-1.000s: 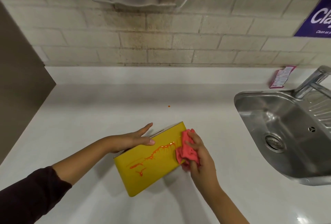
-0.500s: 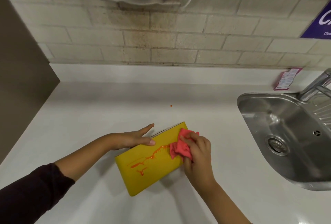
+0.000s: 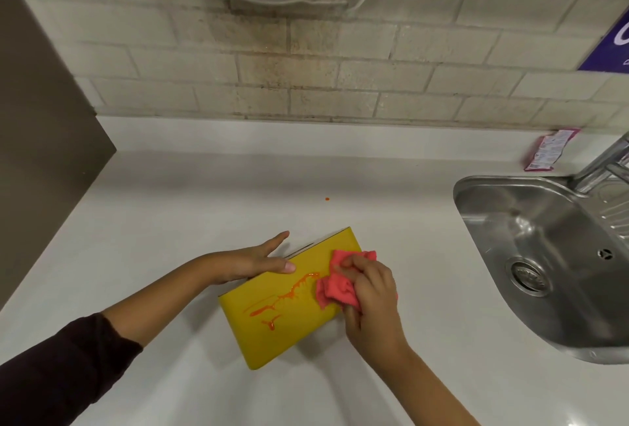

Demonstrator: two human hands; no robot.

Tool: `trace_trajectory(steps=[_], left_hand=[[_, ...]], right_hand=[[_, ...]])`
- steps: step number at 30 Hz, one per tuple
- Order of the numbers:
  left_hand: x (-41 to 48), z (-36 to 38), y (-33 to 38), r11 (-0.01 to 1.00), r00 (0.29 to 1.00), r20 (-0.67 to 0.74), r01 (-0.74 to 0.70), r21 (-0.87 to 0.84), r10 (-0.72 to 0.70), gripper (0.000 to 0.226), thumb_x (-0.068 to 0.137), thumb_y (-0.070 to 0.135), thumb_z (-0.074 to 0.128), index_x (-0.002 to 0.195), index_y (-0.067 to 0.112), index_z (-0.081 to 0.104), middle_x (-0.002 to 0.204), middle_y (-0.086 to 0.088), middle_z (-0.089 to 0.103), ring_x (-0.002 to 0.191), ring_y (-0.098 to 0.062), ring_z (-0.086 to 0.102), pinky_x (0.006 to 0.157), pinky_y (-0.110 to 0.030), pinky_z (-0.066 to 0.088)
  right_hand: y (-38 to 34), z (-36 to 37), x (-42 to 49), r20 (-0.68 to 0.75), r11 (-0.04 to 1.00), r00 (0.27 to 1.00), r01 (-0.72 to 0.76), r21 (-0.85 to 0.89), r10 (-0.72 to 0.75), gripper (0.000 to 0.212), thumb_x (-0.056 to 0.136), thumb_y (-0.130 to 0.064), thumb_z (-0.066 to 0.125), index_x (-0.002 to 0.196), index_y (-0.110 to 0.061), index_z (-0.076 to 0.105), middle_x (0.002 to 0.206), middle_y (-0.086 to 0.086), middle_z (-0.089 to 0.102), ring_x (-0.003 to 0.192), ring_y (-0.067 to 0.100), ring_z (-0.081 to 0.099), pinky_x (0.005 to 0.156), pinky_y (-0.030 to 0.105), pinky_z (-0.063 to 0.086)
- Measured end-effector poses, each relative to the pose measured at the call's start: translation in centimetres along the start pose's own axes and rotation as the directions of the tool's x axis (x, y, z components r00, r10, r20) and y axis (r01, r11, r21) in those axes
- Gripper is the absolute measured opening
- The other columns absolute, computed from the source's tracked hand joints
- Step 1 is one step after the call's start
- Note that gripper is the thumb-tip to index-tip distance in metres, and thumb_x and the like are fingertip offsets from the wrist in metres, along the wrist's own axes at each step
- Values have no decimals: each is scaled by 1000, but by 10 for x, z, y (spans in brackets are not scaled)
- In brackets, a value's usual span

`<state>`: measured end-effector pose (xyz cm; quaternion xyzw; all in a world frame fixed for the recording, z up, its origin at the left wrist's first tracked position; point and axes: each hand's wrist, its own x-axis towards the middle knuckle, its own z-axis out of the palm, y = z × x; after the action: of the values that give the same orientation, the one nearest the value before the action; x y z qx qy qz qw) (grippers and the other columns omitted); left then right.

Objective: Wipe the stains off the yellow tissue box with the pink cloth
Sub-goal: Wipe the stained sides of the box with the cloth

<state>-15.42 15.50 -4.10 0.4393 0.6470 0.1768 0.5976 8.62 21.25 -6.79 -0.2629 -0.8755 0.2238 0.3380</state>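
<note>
The yellow tissue box (image 3: 272, 333) lies flat on the white counter, tilted with its far corner to the right. Orange streaks of stain (image 3: 289, 293) run across its top face. My left hand (image 3: 252, 260) rests flat with fingers stretched on the box's far left edge and steadies it. My right hand (image 3: 371, 293) clutches the crumpled pink cloth (image 3: 335, 284) and presses it onto the right end of the box, right beside the upper end of the stain.
A steel sink (image 3: 531, 255) with drain and tap (image 3: 606, 163) fills the right side. A pink sachet (image 3: 548, 150) leans at the wall behind it. A small orange drop (image 3: 327, 199) dots the white counter (image 3: 170, 208). A brown panel (image 3: 37, 139) borders the left.
My right hand has slid the pink cloth from the box's right edge leftward onto its top face, covering the upper end of the orange streak. My left hand has stayed put.
</note>
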Motion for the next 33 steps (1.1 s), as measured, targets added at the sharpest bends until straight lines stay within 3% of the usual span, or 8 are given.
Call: trace_trajectory(steps=[3,10,15,17,20,24,30,33], left_hand=[[-2,2,2,999,1000,13,26,42,-27,132,40,85,61,144,42,-8,159,-5,15,144,-27,19,112,-36,23],[-4,4,9,996,997,15,71,46,-72,115,60,70,64,144,41,-10,155,-7,21,141,-28,26,110,-34,28],[-10,6,14,997,998,14,56,46,-57,127,47,77,64,144,41,-9,156,-7,19,143,-29,23,114,-38,23],[-8,7,14,996,998,13,67,63,-68,109,66,63,62,144,40,-10,155,-11,22,140,-30,29,115,-39,27],[-5,6,12,993,996,-1,84,81,-84,86,88,38,53,144,39,-11,156,-14,21,139,-30,31,113,-38,29],[-5,5,14,995,998,33,52,80,-55,94,79,47,58,144,41,-10,157,-11,18,140,-29,30,112,-38,30],[-3,4,6,1000,1000,-1,9,-19,-9,95,79,50,61,145,42,-7,160,2,1,142,-25,24,114,-39,30],[-5,4,9,1000,999,38,11,15,-11,119,55,71,66,145,42,-7,155,2,17,139,-27,31,113,-40,32]], right_hand=[[19,-17,-5,73,997,995,73,-10,-72,30,77,-9,51,106,-17,54,116,-3,49,109,14,44,99,18,30],[-8,4,19,-123,979,971,-199,47,204,31,76,-17,44,98,-5,63,110,14,59,102,11,40,91,16,30],[3,-14,1,67,994,993,104,-39,-101,34,77,-22,56,110,-17,58,117,1,56,105,15,48,96,16,30],[20,-28,0,131,967,968,228,-111,-214,33,75,-29,62,107,-20,60,115,-4,58,101,14,53,89,22,33],[26,-29,8,66,987,990,133,-91,-127,26,75,-27,63,96,-12,68,103,6,66,92,15,54,83,24,35],[5,-4,12,-86,999,995,-40,28,42,26,79,-21,56,95,-6,70,103,11,66,98,13,49,92,11,32],[4,-8,-4,81,970,968,232,73,-237,31,78,-11,53,109,-16,58,119,-3,54,111,15,50,103,23,33],[12,-13,-3,46,978,980,190,82,-194,33,73,-2,52,102,-15,60,118,-3,54,113,13,49,103,21,31]])
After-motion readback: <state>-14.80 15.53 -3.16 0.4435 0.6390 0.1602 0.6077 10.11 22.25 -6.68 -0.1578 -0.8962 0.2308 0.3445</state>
